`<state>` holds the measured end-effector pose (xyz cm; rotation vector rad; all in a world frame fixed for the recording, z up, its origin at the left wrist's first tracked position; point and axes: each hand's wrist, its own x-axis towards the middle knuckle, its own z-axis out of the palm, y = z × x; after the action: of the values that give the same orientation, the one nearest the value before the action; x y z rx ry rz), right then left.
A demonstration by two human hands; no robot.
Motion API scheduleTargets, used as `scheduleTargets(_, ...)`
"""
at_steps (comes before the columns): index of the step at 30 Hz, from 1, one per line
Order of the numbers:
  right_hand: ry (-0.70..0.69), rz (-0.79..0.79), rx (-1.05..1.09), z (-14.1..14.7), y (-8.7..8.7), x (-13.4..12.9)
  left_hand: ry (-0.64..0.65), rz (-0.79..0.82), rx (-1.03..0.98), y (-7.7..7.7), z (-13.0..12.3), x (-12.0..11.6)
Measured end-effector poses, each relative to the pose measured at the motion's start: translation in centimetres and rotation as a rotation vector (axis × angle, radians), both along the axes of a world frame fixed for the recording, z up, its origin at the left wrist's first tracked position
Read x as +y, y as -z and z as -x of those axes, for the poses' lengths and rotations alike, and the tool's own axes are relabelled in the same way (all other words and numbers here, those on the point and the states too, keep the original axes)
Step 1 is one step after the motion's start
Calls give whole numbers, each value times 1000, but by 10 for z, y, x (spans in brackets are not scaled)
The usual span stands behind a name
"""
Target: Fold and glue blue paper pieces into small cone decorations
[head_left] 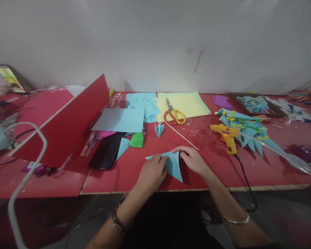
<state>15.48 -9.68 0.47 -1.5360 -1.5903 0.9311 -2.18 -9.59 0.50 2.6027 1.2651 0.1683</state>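
Observation:
A folded light-blue paper triangle (pixel 174 166) lies on the red table (pixel 114 180) near its front edge. My left hand (pixel 152 173) presses on the paper's left side with curled fingers. My right hand (pixel 193 159) holds down its upper right corner, fingers flat on the fold. A small folded blue paper piece (pixel 159 129) stands just behind, beside a thin wooden stick (pixel 181 136).
Red-and-yellow scissors (pixel 174 115) lie on yellow paper (pixel 186 103). A yellow glue gun (pixel 226 134) with a black cord stands at right, next to a cluster of blue paper cones (pixel 246 126). A red board (pixel 64 124), black phone (pixel 106 150), green blob (pixel 137 140) and blue sheets (pixel 120 120) sit left.

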Motion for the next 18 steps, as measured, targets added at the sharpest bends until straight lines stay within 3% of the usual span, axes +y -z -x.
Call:
scheduleTargets(5, 102, 45, 18, 3, 7, 0, -17, -79, 93, 0, -9, 0)
scheduleTargets(18, 239, -65, -366, 13, 17, -19, 3, -136, 147, 2, -19, 5)
